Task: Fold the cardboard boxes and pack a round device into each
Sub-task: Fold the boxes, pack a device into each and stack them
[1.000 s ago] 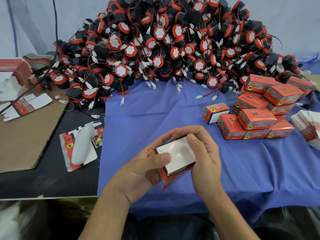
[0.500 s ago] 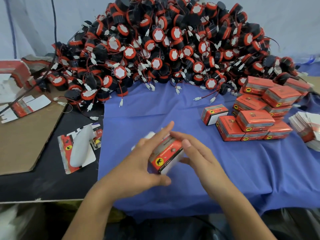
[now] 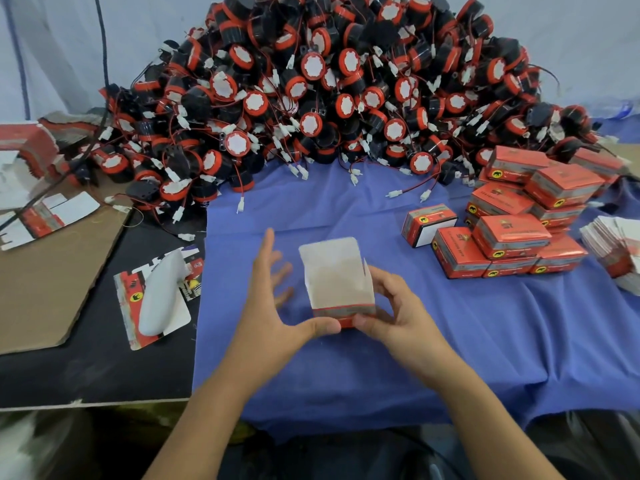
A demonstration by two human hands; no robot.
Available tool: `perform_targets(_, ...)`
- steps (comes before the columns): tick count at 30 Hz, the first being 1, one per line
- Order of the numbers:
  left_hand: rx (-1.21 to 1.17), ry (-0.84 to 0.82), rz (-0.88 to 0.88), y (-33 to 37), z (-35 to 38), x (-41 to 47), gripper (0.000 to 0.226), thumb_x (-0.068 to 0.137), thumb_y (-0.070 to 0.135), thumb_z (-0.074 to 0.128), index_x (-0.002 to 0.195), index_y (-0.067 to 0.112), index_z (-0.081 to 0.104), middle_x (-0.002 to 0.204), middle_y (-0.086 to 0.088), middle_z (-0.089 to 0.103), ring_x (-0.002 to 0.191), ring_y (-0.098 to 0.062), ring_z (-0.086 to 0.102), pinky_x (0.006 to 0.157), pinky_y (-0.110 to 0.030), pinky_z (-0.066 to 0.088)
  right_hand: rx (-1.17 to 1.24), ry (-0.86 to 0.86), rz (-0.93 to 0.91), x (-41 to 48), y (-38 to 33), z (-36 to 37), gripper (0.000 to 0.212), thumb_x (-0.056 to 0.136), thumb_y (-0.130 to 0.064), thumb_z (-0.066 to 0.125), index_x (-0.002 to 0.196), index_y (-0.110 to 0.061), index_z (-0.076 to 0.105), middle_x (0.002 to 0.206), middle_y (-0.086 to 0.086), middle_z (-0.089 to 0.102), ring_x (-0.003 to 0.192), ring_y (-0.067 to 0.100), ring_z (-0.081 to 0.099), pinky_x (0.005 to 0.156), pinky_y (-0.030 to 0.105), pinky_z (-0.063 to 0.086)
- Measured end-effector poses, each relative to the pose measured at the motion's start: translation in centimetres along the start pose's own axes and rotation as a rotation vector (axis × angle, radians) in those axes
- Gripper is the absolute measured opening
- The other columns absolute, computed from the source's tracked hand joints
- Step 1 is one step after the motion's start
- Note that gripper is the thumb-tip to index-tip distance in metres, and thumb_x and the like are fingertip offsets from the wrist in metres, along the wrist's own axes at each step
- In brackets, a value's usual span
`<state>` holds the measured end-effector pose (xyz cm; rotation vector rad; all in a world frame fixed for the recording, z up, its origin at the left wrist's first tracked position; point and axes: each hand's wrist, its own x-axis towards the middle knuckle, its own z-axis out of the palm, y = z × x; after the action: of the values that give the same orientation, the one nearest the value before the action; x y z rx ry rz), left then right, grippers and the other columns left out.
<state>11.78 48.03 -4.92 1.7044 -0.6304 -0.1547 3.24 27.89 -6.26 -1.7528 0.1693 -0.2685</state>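
Note:
An orange cardboard box (image 3: pixel 336 278) stands on the blue cloth (image 3: pixel 467 348) in front of me, its top flap raised and its white inside showing. My right hand (image 3: pixel 398 315) grips the box's right side, thumb on the front lower edge. My left hand (image 3: pixel 273 313) is spread with straight fingers to the left of the box, and only its thumb tip touches the front lower edge. A big heap of round black-and-orange devices (image 3: pixel 329 98) with wires and white plugs fills the far side of the table.
Closed orange boxes (image 3: pixel 512 233) are stacked at the right, with one box (image 3: pixel 427 223) lying apart. A stack of flat box blanks (image 3: pixel 616 244) sits at the far right. At left, a white object (image 3: pixel 161 296) rests on a flat blank beside a brown cardboard sheet (image 3: pixel 45 282).
The box went from being held up between both hands to being turned over and set down on the cloth with its flap open. My left hand has let go and spread out.

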Motion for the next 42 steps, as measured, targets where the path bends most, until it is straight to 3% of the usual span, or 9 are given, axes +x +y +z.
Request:
perform_targets(5, 0.036, -0.034, -0.088, -1.6, 0.5, -0.1, 0.093, 0.078, 0.008, 0.087, 0.15, 0.042, 0.039, 0.126, 0.029, 0.061, 0.122, 0.003, 0.06, 0.096, -0.022, 0.055, -0.339, -0.059, 0.006, 0.4, 0.8, -1.1, 0.072, 0.077, -0.022, 0.09, 0.127, -0.052, 0.048, 0.132, -0.028, 0.058, 0.125, -0.006, 0.054, 0.101, 0.025, 0.049)
perform_targets(8, -0.032, -0.112, -0.151, -2.0, -0.4, 0.5, 0.084, 0.071, 0.023, 0.093, 0.142, 0.042, 0.052, 0.128, 0.021, 0.065, 0.122, -0.001, 0.061, 0.095, -0.023, 0.056, -0.104, -0.311, 0.059, 0.9, -0.3, -2.8, 0.071, 0.083, -0.044, 0.084, 0.144, -0.046, 0.047, 0.146, -0.022, 0.055, 0.136, 0.0, 0.05, 0.109, 0.028, 0.047)
perform_targets(13, -0.285, 0.071, -0.197, -0.9, -1.8, 3.7, 0.053, 0.084, 0.062, 0.072, 0.133, 0.043, 0.064, 0.133, 0.02, 0.066, 0.126, -0.002, 0.061, 0.105, -0.032, 0.049, 0.175, -0.097, 0.208, 4.5, -1.8, -3.5, 0.081, 0.085, -0.081, 0.039, 0.154, -0.039, 0.041, 0.152, -0.031, 0.045, 0.142, -0.012, 0.036, 0.127, 0.031, 0.023)
perform_targets(18, -0.329, 0.136, -0.246, -0.5, -0.2, 11.0, 0.029, 0.102, 0.039, 0.059, 0.13, 0.043, 0.064, 0.135, 0.025, 0.063, 0.123, 0.007, 0.059, 0.11, -0.03, 0.046, 0.357, -0.085, 0.287, 11.7, -3.3, -1.7, 0.071, 0.099, -0.071, 0.027, 0.16, -0.034, 0.029, 0.165, -0.019, 0.028, 0.153, 0.001, 0.022, 0.126, 0.03, 0.02)
perform_targets(26, -0.267, 0.147, -0.341, -1.6, 3.0, 24.1, 0.056, 0.109, 0.019, 0.05, 0.161, 0.019, 0.03, 0.166, 0.002, 0.032, 0.15, -0.016, 0.035, 0.122, -0.04, 0.034, 0.263, 0.058, 0.251, 25.2, -2.5, 0.7, 0.056, 0.11, -0.024, 0.046, 0.162, -0.022, 0.025, 0.17, 0.0, 0.022, 0.156, 0.02, 0.024, 0.126, 0.041, 0.028)
perform_targets(30, -0.344, 0.196, -0.342, -2.8, 3.6, 30.9, 0.063, 0.105, 0.0, 0.046, 0.161, 0.02, 0.027, 0.149, 0.002, 0.052, 0.128, -0.015, 0.055, 0.109, -0.04, 0.048, 0.157, 0.079, 0.192, 32.2, -2.6, 1.0, 0.076, 0.102, 0.01, 0.04, 0.165, -0.025, 0.015, 0.17, 0.001, 0.019, 0.156, 0.022, 0.022, 0.113, 0.033, 0.038)
perform_targets(33, -0.495, 0.21, -0.403, -3.4, 3.1, 35.5, 0.079, 0.1, -0.004, 0.045, 0.164, 0.031, 0.015, 0.149, -0.014, 0.054, 0.122, -0.026, 0.058, 0.1, -0.041, 0.05, 0.115, 0.092, 0.131, 36.2, -3.0, 1.3, 0.08, 0.098, 0.012, 0.042, 0.165, -0.023, 0.014, 0.166, 0.007, 0.031, 0.145, 0.02, 0.04, 0.099, 0.026, 0.041)
perform_targets(37, -0.535, 0.183, -0.414, -4.1, 2.7, 39.6, 0.079, 0.1, -0.002, 0.043, 0.163, 0.035, 0.012, 0.162, -0.005, 0.038, 0.138, -0.031, 0.05, 0.108, -0.045, 0.047, 0.042, 0.095, 0.076, 39.8, -2.9, 1.9, 0.079, 0.098, 0.004, 0.048, 0.164, -0.028, 0.017, 0.157, 0.007, 0.046, 0.138, 0.024, 0.05, 0.113, 0.041, 0.045)
perform_targets(42, -0.503, 0.159, -0.388, -5.0, 2.1, 40.2, 0.069, 0.099, -0.007, 0.042, 0.157, 0.031, 0.037, 0.143, -0.007, 0.06, 0.127, -0.03, 0.061, 0.109, -0.047, 0.05, -0.025, 0.159, 0.025, 40.6, -2.4, 2.2, 0.074, 0.094, 0.003, 0.054, 0.157, -0.03, 0.036, 0.144, 0.003, 0.058, 0.13, 0.024, 0.057, 0.109, 0.043, 0.05)
